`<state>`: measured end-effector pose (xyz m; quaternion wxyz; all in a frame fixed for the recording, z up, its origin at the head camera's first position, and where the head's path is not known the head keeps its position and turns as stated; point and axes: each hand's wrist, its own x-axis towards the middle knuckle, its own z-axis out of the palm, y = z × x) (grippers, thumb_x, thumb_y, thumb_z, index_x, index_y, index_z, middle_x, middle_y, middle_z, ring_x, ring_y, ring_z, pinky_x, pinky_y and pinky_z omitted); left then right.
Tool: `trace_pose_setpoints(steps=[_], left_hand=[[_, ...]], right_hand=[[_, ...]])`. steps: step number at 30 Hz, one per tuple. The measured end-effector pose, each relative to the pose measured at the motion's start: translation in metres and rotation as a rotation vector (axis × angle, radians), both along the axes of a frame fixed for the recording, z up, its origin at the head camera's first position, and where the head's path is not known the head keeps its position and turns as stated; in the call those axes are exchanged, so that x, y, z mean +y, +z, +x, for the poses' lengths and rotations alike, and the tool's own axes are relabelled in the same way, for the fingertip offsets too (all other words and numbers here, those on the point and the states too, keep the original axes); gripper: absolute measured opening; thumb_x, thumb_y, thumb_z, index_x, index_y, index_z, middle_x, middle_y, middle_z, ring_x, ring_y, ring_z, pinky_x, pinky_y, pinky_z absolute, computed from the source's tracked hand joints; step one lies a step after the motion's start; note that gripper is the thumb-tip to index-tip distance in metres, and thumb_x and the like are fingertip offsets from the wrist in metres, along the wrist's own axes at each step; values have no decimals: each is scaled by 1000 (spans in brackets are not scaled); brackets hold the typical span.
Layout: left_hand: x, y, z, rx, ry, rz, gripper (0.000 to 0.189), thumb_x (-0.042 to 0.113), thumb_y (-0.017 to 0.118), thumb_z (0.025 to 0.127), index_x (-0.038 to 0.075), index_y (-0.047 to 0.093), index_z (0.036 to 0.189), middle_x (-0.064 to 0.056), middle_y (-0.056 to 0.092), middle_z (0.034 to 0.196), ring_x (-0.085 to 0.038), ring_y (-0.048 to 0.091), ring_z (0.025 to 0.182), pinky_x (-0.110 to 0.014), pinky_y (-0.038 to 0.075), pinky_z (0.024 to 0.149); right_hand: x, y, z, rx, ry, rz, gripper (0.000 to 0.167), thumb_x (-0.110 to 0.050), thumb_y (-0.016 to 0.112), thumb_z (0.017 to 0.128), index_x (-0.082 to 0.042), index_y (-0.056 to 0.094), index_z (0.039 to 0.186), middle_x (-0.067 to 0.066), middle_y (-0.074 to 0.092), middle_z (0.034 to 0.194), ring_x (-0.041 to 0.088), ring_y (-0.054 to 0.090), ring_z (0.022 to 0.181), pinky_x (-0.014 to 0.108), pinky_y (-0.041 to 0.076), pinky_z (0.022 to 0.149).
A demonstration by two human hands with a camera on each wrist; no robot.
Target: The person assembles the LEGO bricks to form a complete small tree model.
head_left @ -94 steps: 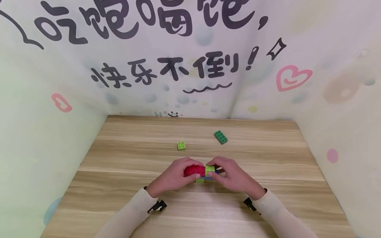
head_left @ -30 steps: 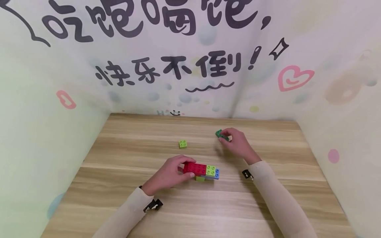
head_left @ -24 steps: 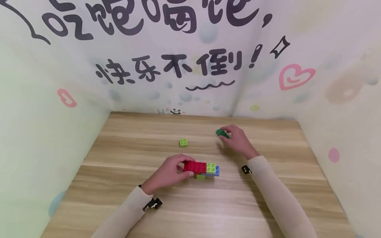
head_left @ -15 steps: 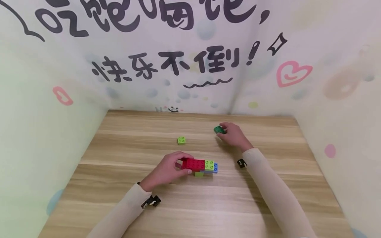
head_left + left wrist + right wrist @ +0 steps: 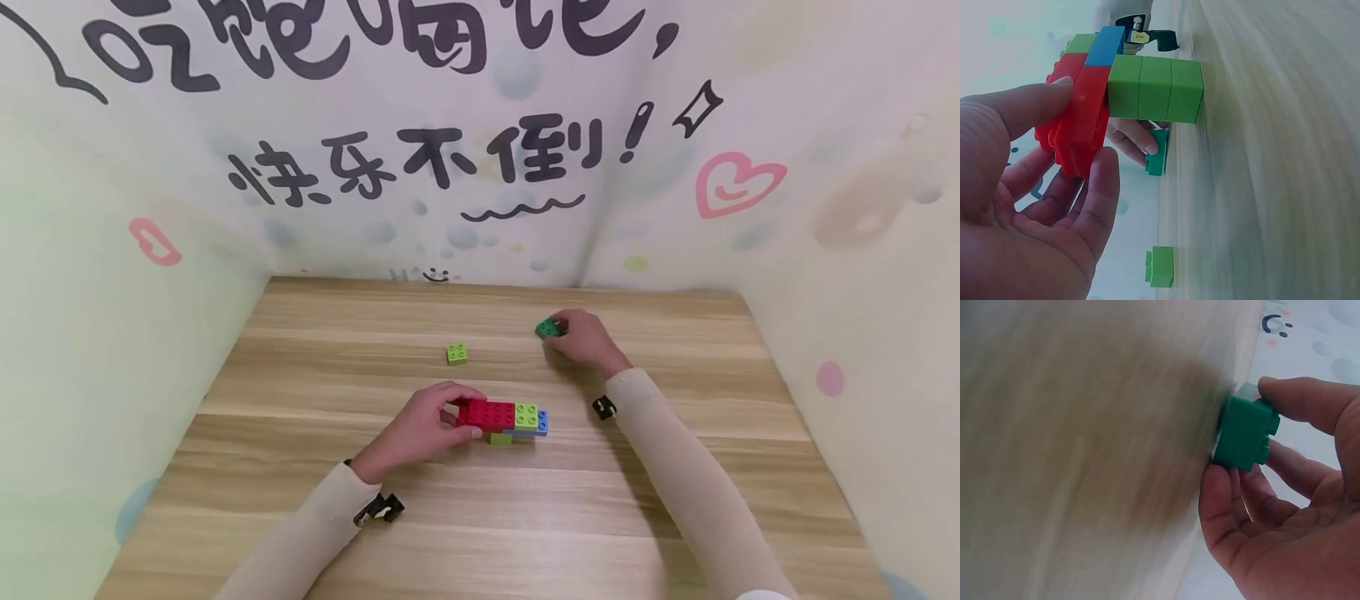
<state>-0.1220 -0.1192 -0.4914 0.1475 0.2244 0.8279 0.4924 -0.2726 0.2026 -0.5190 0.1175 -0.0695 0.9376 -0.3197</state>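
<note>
My left hand (image 5: 417,423) grips the red end of a toy brick build (image 5: 491,414), thumb on the near side and fingers round the far side. Red bricks (image 5: 1082,119) make up that end. A lime brick (image 5: 527,415) and a blue brick (image 5: 542,422) sit at its right end. Below it, a column of three green bricks (image 5: 1155,89) reaches down to the table, as the left wrist view shows. Farther back, my right hand (image 5: 591,340) pinches a dark green brick (image 5: 1242,434) between thumb and fingers, close to the tabletop; its studs face the palm.
A loose lime brick (image 5: 457,354) with its studs up lies on the wooden table (image 5: 337,333), behind the build and left of the right hand. Printed wall sheets (image 5: 420,242) enclose the table at the back and both sides.
My right hand has left the build, reached to the back and taken hold of the dark green brick, which has turned and shifted slightly left. My left hand keeps its grip on the build.
</note>
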Motion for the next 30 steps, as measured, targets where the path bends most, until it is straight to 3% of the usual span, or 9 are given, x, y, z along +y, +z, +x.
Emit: trace_pose_setpoints(steps=[14,21,30], left_hand=[[1,-2,1,15,15,8,41,24,83,94,17,69,132,1,69,130,-18,66,113,-28,62,90],[0,1,1,11,14,17,41,23,83,94,18,70,132,1,69,131,-19,67,114,-29,62,91],[-2,0,1,-5,6,22,40,25,83,94,18,70,131,0,69,131,-25,69,111,-36,63,92]], right_hand=[[-4,20,26,96,87,-48,46,-27,71,101,-4,66,141,14,67,124,30,62,108,44,56,91],[-12,36,47,195,167,-70,43,-24,73,100,-5,69,138,12,69,119,27,63,102,41,56,85],[-29,60,78,240,262,-109,40,-19,74,100,-6,69,137,9,69,120,23,63,101,37,58,81]])
